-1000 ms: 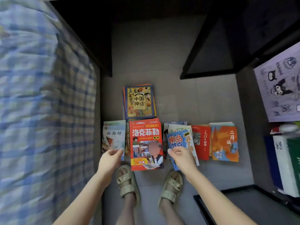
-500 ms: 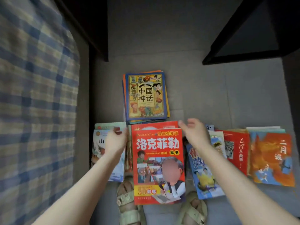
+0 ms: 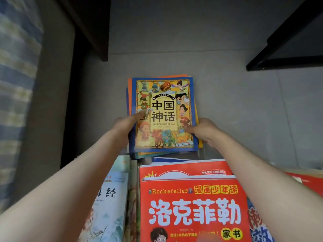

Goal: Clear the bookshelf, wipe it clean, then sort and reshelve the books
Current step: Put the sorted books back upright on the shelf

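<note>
Hands: 2 (left hand (image 3: 122,126), right hand (image 3: 204,131)). Far stack (image 3: 164,112) of books: 1. Near piles (image 3: 192,206) of books, partly in view: 4.

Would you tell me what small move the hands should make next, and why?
Probably lift the blue-bordered yellow-covered book stack straight up: the left hand and right hand pinch its opposite side edges, thumbs on the cover, while it lies on the grey floor.

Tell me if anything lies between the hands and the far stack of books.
Nothing visible does. The left hand and right hand grip the stack by its side edges, thumbs on the top cover. The red book lies nearer, under the forearms, not between.
</note>
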A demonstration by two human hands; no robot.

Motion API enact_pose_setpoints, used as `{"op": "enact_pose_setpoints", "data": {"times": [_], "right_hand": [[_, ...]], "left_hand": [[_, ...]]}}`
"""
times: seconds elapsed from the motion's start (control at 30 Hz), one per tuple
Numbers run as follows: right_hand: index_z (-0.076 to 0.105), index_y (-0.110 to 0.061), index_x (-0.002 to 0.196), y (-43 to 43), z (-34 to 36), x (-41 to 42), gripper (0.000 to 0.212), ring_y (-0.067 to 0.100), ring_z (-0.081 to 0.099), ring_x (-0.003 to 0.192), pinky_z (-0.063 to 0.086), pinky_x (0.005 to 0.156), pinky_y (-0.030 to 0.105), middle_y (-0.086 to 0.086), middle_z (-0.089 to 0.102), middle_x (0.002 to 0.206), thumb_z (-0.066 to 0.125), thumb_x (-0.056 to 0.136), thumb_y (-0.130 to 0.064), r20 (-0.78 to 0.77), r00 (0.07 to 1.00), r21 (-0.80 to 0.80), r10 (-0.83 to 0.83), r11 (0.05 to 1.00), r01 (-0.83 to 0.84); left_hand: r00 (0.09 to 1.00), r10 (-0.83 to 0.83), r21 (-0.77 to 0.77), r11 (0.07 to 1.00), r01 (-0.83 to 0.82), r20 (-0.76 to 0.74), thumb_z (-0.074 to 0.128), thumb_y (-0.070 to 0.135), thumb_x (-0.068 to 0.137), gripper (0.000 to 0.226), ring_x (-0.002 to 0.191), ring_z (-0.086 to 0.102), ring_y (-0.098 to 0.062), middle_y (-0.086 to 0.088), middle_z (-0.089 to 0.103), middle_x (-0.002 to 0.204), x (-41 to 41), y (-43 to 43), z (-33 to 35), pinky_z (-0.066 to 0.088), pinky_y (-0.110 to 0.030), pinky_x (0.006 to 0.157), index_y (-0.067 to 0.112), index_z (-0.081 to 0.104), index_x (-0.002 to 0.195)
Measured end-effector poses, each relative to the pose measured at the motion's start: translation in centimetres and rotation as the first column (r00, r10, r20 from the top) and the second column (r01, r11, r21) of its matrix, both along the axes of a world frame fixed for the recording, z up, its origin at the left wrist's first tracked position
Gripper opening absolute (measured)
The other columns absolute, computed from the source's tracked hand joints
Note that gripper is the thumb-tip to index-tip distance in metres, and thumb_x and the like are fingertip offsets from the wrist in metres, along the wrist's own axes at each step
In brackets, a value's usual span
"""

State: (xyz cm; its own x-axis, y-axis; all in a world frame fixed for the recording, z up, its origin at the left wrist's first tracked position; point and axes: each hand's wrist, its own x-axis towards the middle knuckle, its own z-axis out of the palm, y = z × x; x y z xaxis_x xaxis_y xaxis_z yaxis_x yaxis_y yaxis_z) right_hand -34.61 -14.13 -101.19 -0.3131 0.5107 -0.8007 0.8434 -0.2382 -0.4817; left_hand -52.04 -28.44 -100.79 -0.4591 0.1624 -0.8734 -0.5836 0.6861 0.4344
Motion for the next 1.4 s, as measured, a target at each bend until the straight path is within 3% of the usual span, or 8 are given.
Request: {"op": "enact_pose_setpoints", "data": {"times": [0.3,0.43,0.57,0.77,0.9,1.0,1.2,1.4], "right_hand": [[0.057,-0.003,0.122,0.6,-0.6,-0.1,0.033,0.024,0.059,0.110,0.047,0.092,0.032,0.007,0.062,0.118,0.063,0.093,-0.016,-0.014,0.998,-0.060,-0.068,0.996,0.067],[0.058,-0.001,0.120,0.7,0.6,0.6,0.031,0.026,0.062,0.105,0.050,0.094,0.040,0.009,0.064,0.117,0.064,0.091,-0.013,-0.037,0.981,-0.124,-0.189,0.975,0.183],[0.060,-0.004,0.111,1.4,5.0,0.8,0.021,0.018,0.067,0.073,0.055,0.056,0.031,0.009,0.070,0.093,0.061,0.092,-0.012,-0.106,0.937,-0.266,-0.331,0.918,0.294],[0.064,-0.013,0.094,4.1,20.3,1.6,0.007,0.010,0.070,0.059,0.052,0.046,0.021,0.000,0.073,0.076,0.064,0.091,-0.019,-0.245,0.909,-0.297,-0.337,0.919,0.261],[0.067,-0.016,0.110,3.1,31.1,2.4,0.032,0.019,0.073,0.078,0.059,0.064,0.031,0.004,0.076,0.092,0.064,0.089,-0.039,-0.244,0.855,-0.439,-0.458,0.838,0.324],[0.066,-0.016,0.117,2.7,40.8,5.0,0.047,0.025,0.072,0.088,0.057,0.079,0.040,0.008,0.074,0.100,0.064,0.084,-0.050,-0.207,0.791,-0.470,-0.576,0.768,0.436],[0.067,-0.014,0.116,1.0,59.9,11.9,0.043,0.034,0.066,0.104,0.049,0.094,0.049,0.014,0.071,0.109,0.066,0.082,-0.040,-0.291,0.509,-0.518,-0.810,0.581,0.628],[0.060,-0.039,0.125,0.8,82.2,18.8,0.101,0.017,0.039,0.133,0.029,0.112,0.049,-0.016,0.046,0.139,0.075,0.034,-0.079,-0.594,0.362,-0.065,-0.718,0.491,0.869]], "left_hand": [[0.991,-0.004,0.169,0.985,-0.019,0.132,0.079,0.029,0.072,0.044,0.069,0.073,-0.024,-0.009,0.075,0.089,0.6,-0.1,0.4,0.056,-0.030,0.054,0.010,0.065,0.109],[0.996,-0.084,0.218,0.973,0.075,0.033,0.087,0.016,0.057,0.076,0.072,0.074,-0.024,-0.011,0.074,0.096,0.9,1.8,3.7,0.056,-0.031,0.051,0.007,0.053,0.125],[0.999,-0.045,0.237,0.971,0.042,0.006,0.078,0.008,0.068,0.054,0.073,0.073,-0.029,-0.014,0.074,0.091,-0.1,4.7,9.5,0.057,-0.037,0.053,0.005,0.057,0.119],[0.984,-0.144,0.338,0.936,0.101,0.106,0.077,0.016,0.063,0.056,0.092,0.071,-0.033,-0.015,0.072,0.105,-0.5,4.0,24.3,0.057,-0.046,0.084,0.010,0.063,0.117],[0.957,-0.121,0.383,0.924,0.011,0.264,0.068,0.013,0.066,0.029,0.070,0.071,-0.030,-0.016,0.073,0.090,1.4,2.7,34.0,0.060,-0.044,0.065,0.001,0.070,0.093],[0.910,-0.237,0.429,0.900,0.074,0.340,0.075,0.008,0.059,0.047,0.079,0.068,-0.035,-0.021,0.068,0.108,4.0,3.0,43.4,0.057,-0.050,0.070,-0.001,0.067,0.105],[0.801,-0.564,0.595,0.720,0.358,0.200,0.092,0.018,0.036,0.091,0.089,0.069,-0.043,-0.026,0.067,0.111,7.8,5.9,63.3,0.059,-0.050,0.071,0.005,0.059,0.120],[0.698,-0.706,0.657,0.472,0.589,-0.119,0.097,0.026,0.020,0.107,0.084,0.071,-0.034,-0.016,0.073,0.100,13.1,9.9,83.9,0.054,-0.048,0.083,0.012,0.057,0.118]]}}
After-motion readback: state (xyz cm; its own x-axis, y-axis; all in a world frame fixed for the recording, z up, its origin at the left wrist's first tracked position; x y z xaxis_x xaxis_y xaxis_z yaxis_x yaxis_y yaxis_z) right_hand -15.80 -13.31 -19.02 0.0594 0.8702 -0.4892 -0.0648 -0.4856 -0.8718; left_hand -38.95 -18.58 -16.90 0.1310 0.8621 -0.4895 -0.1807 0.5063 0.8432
